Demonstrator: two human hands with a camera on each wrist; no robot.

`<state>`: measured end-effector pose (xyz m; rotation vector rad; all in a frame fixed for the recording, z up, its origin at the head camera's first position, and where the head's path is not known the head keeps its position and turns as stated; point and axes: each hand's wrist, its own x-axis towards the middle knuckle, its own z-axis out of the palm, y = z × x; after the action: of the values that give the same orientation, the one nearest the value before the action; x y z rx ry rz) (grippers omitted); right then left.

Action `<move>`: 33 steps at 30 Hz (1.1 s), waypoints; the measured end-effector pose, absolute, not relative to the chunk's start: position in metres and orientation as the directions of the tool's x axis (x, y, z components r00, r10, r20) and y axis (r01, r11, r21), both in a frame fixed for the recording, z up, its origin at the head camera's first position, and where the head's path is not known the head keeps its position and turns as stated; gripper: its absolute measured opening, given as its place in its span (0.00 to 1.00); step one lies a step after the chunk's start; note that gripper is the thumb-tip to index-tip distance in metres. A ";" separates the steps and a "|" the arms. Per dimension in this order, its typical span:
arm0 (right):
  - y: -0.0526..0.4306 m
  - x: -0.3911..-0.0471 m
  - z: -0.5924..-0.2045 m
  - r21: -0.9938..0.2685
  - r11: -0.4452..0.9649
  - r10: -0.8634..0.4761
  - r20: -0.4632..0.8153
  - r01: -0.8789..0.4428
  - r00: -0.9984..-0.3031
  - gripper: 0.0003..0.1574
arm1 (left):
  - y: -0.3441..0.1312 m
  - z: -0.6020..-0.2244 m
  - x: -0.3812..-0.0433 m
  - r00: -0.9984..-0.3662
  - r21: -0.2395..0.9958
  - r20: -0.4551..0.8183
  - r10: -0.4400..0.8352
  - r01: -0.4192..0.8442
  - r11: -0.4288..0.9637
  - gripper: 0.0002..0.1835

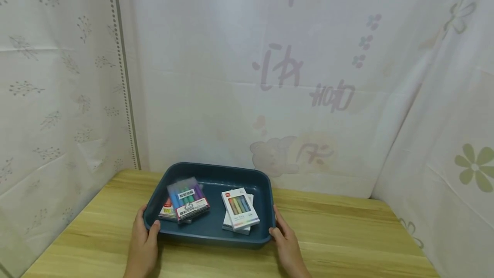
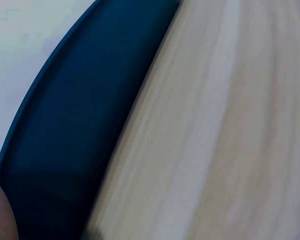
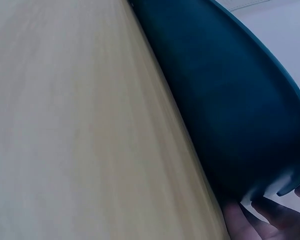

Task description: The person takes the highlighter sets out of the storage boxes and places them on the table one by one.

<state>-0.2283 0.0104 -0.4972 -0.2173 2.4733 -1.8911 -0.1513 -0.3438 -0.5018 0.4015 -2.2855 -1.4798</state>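
Note:
A dark blue rectangular tray (image 1: 212,231) is held by its two near corners. At its left end my left hand (image 1: 143,237) grips the side, thumb at the rim. My right hand (image 1: 286,240) grips the right end, thumb near the front corner and fingers along the outer wall. Inside on the left, a clear pack of coloured pens (image 1: 188,200) lies over another pack (image 1: 167,210). On the right, a white box with a window of coloured sticks (image 1: 240,209) overlaps a second white box (image 1: 231,225). Both wrist views show the tray's outer wall (image 2: 85,115) close to the tabletop.
Under the tray is a wood-grain table (image 1: 339,231). A pale printed curtain (image 1: 216,76) hangs behind it, and further patterned cloth (image 1: 50,98) encloses the left side, with flowered cloth (image 1: 444,140) on the right.

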 end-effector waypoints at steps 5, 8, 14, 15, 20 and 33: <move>0.012 -0.226 -0.493 -0.961 0.267 -0.098 0.046 -0.071 -0.994 0.41 | -0.341 -0.499 -0.152 -0.884 0.900 0.152 -0.442 -0.061 0.431 0.35; 0.018 -0.225 -0.492 -0.957 0.282 -0.094 0.045 -0.070 -0.995 0.41 | -0.336 -0.499 -0.151 -0.886 0.895 0.156 -0.437 -0.060 0.441 0.35; 0.027 -0.226 -0.491 -0.957 0.282 -0.077 0.046 -0.066 -0.996 0.41 | -0.327 -0.498 -0.152 -0.895 0.902 0.138 -0.424 -0.063 0.426 0.36; 0.029 -0.226 -0.491 -0.958 0.279 -0.076 0.045 -0.065 -0.996 0.41 | -0.326 -0.498 -0.153 -0.896 0.903 0.135 -0.423 -0.064 0.424 0.36; 0.036 -0.226 -0.492 -0.954 0.293 -0.066 0.049 -0.066 -0.997 0.40 | -0.319 -0.498 -0.154 -0.892 0.904 0.144 -0.429 -0.057 0.423 0.35; 0.064 -0.225 -0.493 -0.947 0.315 -0.039 0.055 -0.064 -0.998 0.39 | -0.290 -0.500 -0.154 -0.882 0.916 0.146 -0.448 -0.050 0.397 0.36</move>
<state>-0.2252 0.0635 -0.4926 -0.1007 2.5647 -1.8486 -0.1539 -0.2899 -0.4998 0.4300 -2.2895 -1.4827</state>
